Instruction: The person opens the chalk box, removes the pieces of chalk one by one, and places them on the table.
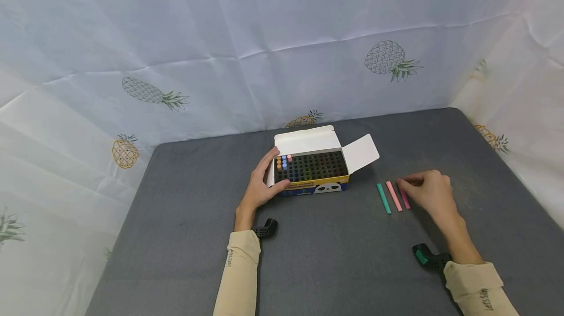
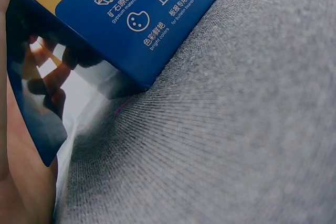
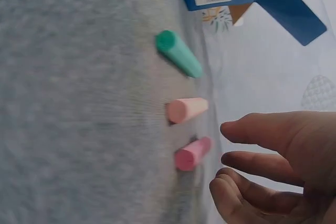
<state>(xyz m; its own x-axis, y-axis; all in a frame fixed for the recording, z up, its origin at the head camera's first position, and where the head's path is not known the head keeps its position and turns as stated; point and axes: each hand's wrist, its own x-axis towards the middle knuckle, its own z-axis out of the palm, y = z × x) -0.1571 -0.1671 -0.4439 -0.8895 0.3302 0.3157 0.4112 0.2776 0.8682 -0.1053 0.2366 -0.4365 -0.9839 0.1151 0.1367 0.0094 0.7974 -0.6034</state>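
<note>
My left hand (image 1: 259, 186) holds the left end of a chalk box (image 1: 304, 190), thumb at its front edge and fingers toward the back corner. The box's blue side panel (image 2: 157, 30) fills the top of the left wrist view. Inside, a black holed insert (image 1: 315, 167) carries orange chalks (image 1: 279, 163), blue chalks (image 1: 284, 162) and one pink chalk (image 1: 289, 158) at the left. On the right, my right hand (image 1: 432, 196) hovers with thumb and fingertips parted at the far end of a dark pink chalk (image 3: 191, 155). Beside that lie a light pink chalk (image 3: 185, 109) and a green chalk (image 3: 178, 53).
The box's white lid (image 1: 308, 140) stands raised at the back, and a side flap (image 1: 361, 153) sticks out to the right. Dark grey cloth covers the table (image 1: 326, 257). A white pineapple-print curtain (image 1: 264, 86) hangs behind it and along both sides.
</note>
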